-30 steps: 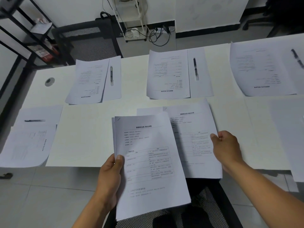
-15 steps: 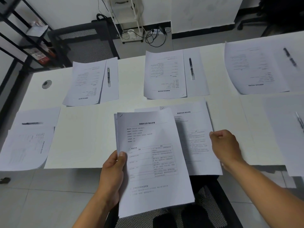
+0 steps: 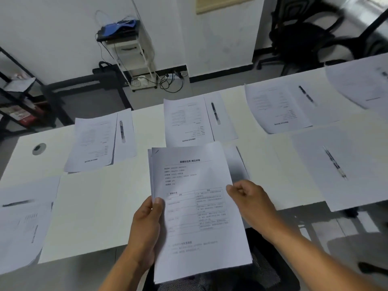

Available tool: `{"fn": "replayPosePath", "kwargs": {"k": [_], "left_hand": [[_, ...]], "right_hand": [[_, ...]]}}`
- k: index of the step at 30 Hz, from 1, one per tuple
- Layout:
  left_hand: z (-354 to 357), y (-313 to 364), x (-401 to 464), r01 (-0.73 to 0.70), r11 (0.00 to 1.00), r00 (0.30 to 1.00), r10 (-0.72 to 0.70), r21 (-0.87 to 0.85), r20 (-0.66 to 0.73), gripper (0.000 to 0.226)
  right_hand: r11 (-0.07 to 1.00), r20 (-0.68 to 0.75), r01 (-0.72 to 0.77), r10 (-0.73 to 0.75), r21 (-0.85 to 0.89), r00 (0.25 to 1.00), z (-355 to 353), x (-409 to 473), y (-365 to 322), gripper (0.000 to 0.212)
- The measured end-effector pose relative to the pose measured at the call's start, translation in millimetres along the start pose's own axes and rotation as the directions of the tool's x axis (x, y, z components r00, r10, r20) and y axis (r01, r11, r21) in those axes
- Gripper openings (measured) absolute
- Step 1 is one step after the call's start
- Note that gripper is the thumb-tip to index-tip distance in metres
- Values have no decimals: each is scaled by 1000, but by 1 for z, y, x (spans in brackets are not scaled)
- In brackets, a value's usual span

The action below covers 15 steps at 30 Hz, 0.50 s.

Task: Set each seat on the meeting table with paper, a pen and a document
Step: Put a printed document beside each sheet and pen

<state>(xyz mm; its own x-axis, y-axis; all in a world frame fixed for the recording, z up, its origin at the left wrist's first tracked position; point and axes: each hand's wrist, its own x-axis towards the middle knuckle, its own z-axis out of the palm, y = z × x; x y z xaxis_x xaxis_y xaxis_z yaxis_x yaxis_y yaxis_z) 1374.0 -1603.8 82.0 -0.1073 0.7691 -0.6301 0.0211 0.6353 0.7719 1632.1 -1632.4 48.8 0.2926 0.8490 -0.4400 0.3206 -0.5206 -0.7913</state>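
A stack of printed documents (image 3: 197,211) is held above the near edge of the tabletop (image 3: 88,206). It is gripped at its left margin by the left hand (image 3: 147,225), the thumb lying over the top sheet and the remaining fingers hidden beneath. The right hand (image 3: 249,198) is at the stack's right margin with fingers curled and thumb meeting forefinger; the top sheet's edge appears to be pinched, though blur prevents certainty.

Along the far edge, three seats are seen as set: a document with a blank sheet beside it and a pen on that sheet, namely the far-left pen (image 3: 122,131), the far-centre pen (image 3: 215,113) and the far-right pen (image 3: 306,95). A further sheet is cut off at the far right corner and cannot be assessed. At the left end, a pen (image 3: 17,203) on paper with a document is also in place.

At the near edge to the right, a blank sheet (image 3: 344,171) carrying a pen (image 3: 334,162) is found with no document. Directly under the held stack, paper is partly visible; its contents cannot be told.

Judged: the task is well advanced; at least the near-right seat awaits a document.
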Motion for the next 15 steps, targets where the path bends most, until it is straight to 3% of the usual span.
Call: {"fn": "replayPosePath", "kwargs": {"k": [10, 15], "left_hand": [[16, 18, -20, -92, 990, 984, 74, 104, 162, 26], [46, 23, -40, -236, 947, 945, 171, 219, 279, 27]], "right_hand": [[999, -233, -9, 17, 34, 972, -20, -44, -5, 30], [999, -318, -28, 41, 46, 947, -57, -69, 6, 31]]}}
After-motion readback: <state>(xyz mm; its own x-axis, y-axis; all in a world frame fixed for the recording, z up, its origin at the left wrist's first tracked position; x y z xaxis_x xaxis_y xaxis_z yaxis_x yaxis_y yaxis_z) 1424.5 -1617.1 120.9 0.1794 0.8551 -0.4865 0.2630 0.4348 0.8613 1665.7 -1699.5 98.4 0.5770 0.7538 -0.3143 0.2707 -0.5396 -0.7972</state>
